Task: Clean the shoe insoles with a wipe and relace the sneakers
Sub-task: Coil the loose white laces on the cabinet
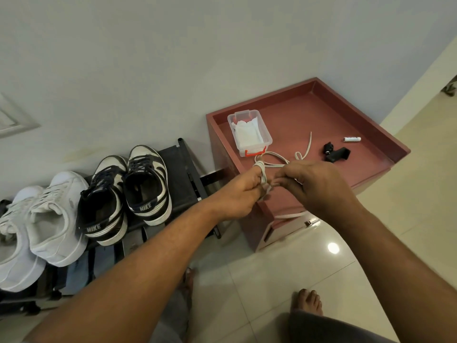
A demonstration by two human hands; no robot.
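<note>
A white shoelace (274, 161) lies partly on the red cabinet top (321, 115), its free end curling toward the back. My left hand (241, 194) grips a bunch of the lace wound round its fingers. My right hand (314, 184) pinches the lace close beside the left. A loose stretch of lace hangs below my right hand over the cabinet's front edge. A clear plastic box (249, 132) with white wipes and red clips stands at the cabinet's back left. On the dark shoe rack (183, 169) to the left sit two black-and-white sneakers (146, 184) and two white sneakers (53, 216).
A black clip-like gadget (337, 152) and a small white tube (351, 139) lie on the cabinet's right side. The cabinet has a raised rim. Glossy cream floor tiles (284, 263) spread below, where my bare feet stand. A white wall is behind.
</note>
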